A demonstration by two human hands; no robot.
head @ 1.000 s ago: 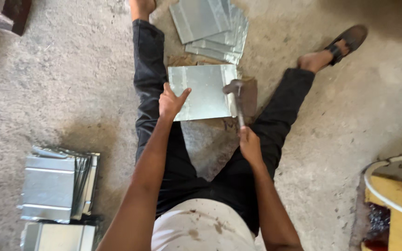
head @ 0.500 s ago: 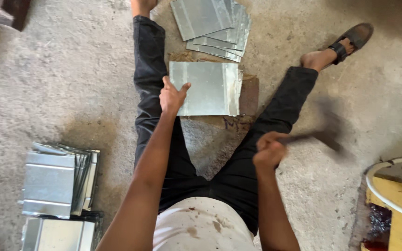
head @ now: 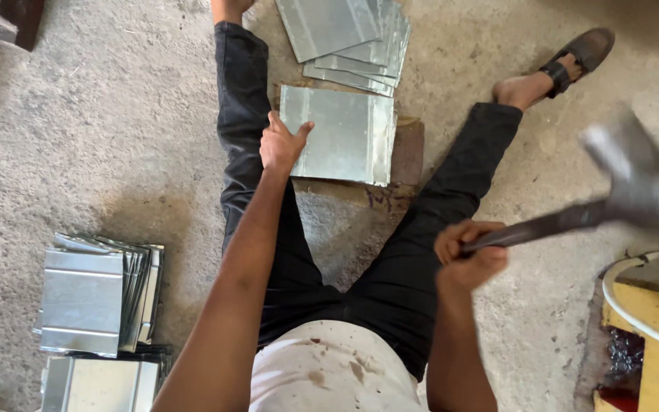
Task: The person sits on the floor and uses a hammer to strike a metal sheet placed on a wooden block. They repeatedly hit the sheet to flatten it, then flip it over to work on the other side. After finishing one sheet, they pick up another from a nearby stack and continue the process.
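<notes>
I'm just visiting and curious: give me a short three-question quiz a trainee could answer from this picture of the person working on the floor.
1. True or false: the left hand rests on the metal sheet lying between the legs.
2. What does the right hand grip?
A. a hammer
B. a paintbrush
C. a saw
3. Fill in: a fanned pile of sheets lies on the ______ floor beyond the sheet being held.

Key
1. True; the palm presses its left edge.
2. A; it is raised to the right and blurred.
3. Concrete.
</notes>
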